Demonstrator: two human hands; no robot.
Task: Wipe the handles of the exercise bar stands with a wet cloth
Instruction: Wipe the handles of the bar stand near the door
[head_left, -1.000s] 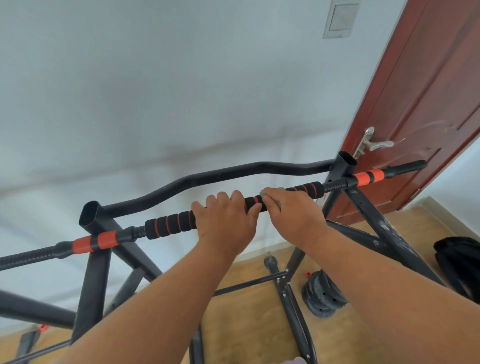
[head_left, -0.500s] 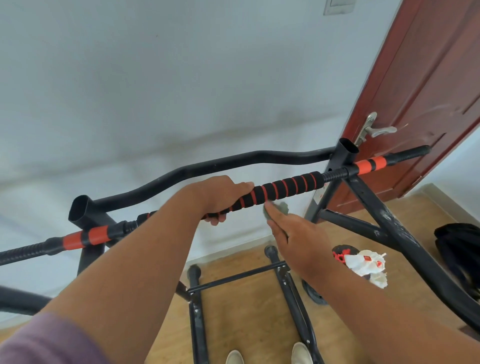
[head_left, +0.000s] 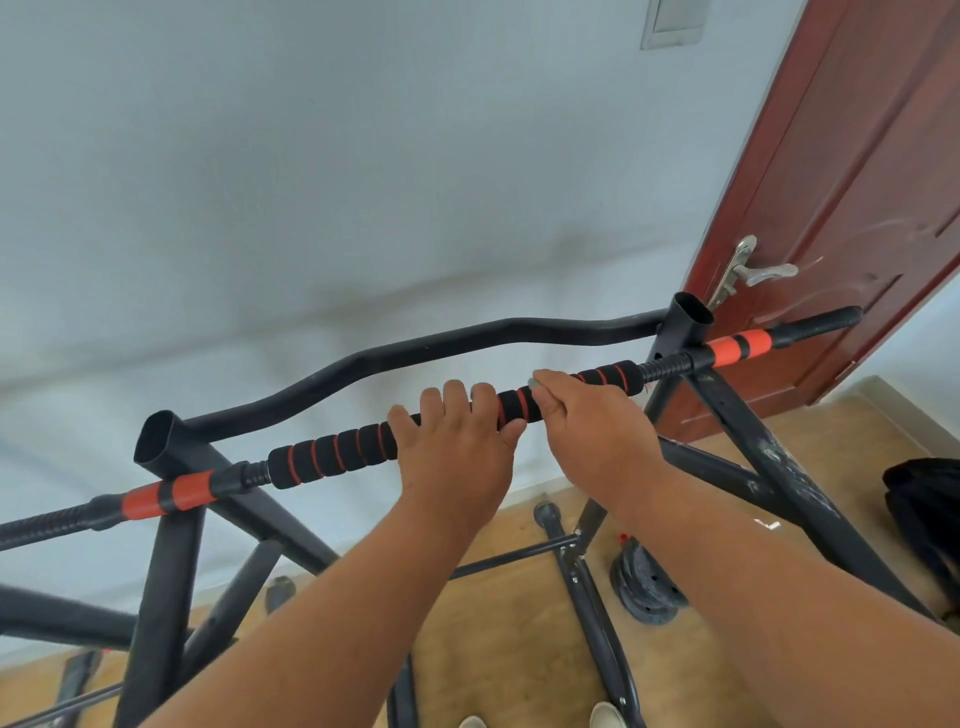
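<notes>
Handle, black foam with red rings, runs across mid-frame on a bar laid over the black stand; it slopes up from lower left to upper right. Orange sleeves sit on the bar at both ends of the foam section.

Left hand: fingers curled over the top of the handle, thumb below, gripping it near its middle.

Right hand: just right of the left, fingers curled round the handle. A sliver of grey-green cloth shows at the fingertips, pinched against the foam; the rest of it is hidden under the hand.

A second, curved black bar runs behind the handle, between two open tube ends of the stand.

No readable writing or brand marks anywhere; scuffed pale patches on the right leg of the stand.

Room: pale wall far side, with a grey switch plate at top. Red-brown door at right, metal lever. Wooden floor. Dark weight plates lie on the floor under the right arm; a black bag sits at the right edge. Two shoe tips at the bottom edge.
</notes>
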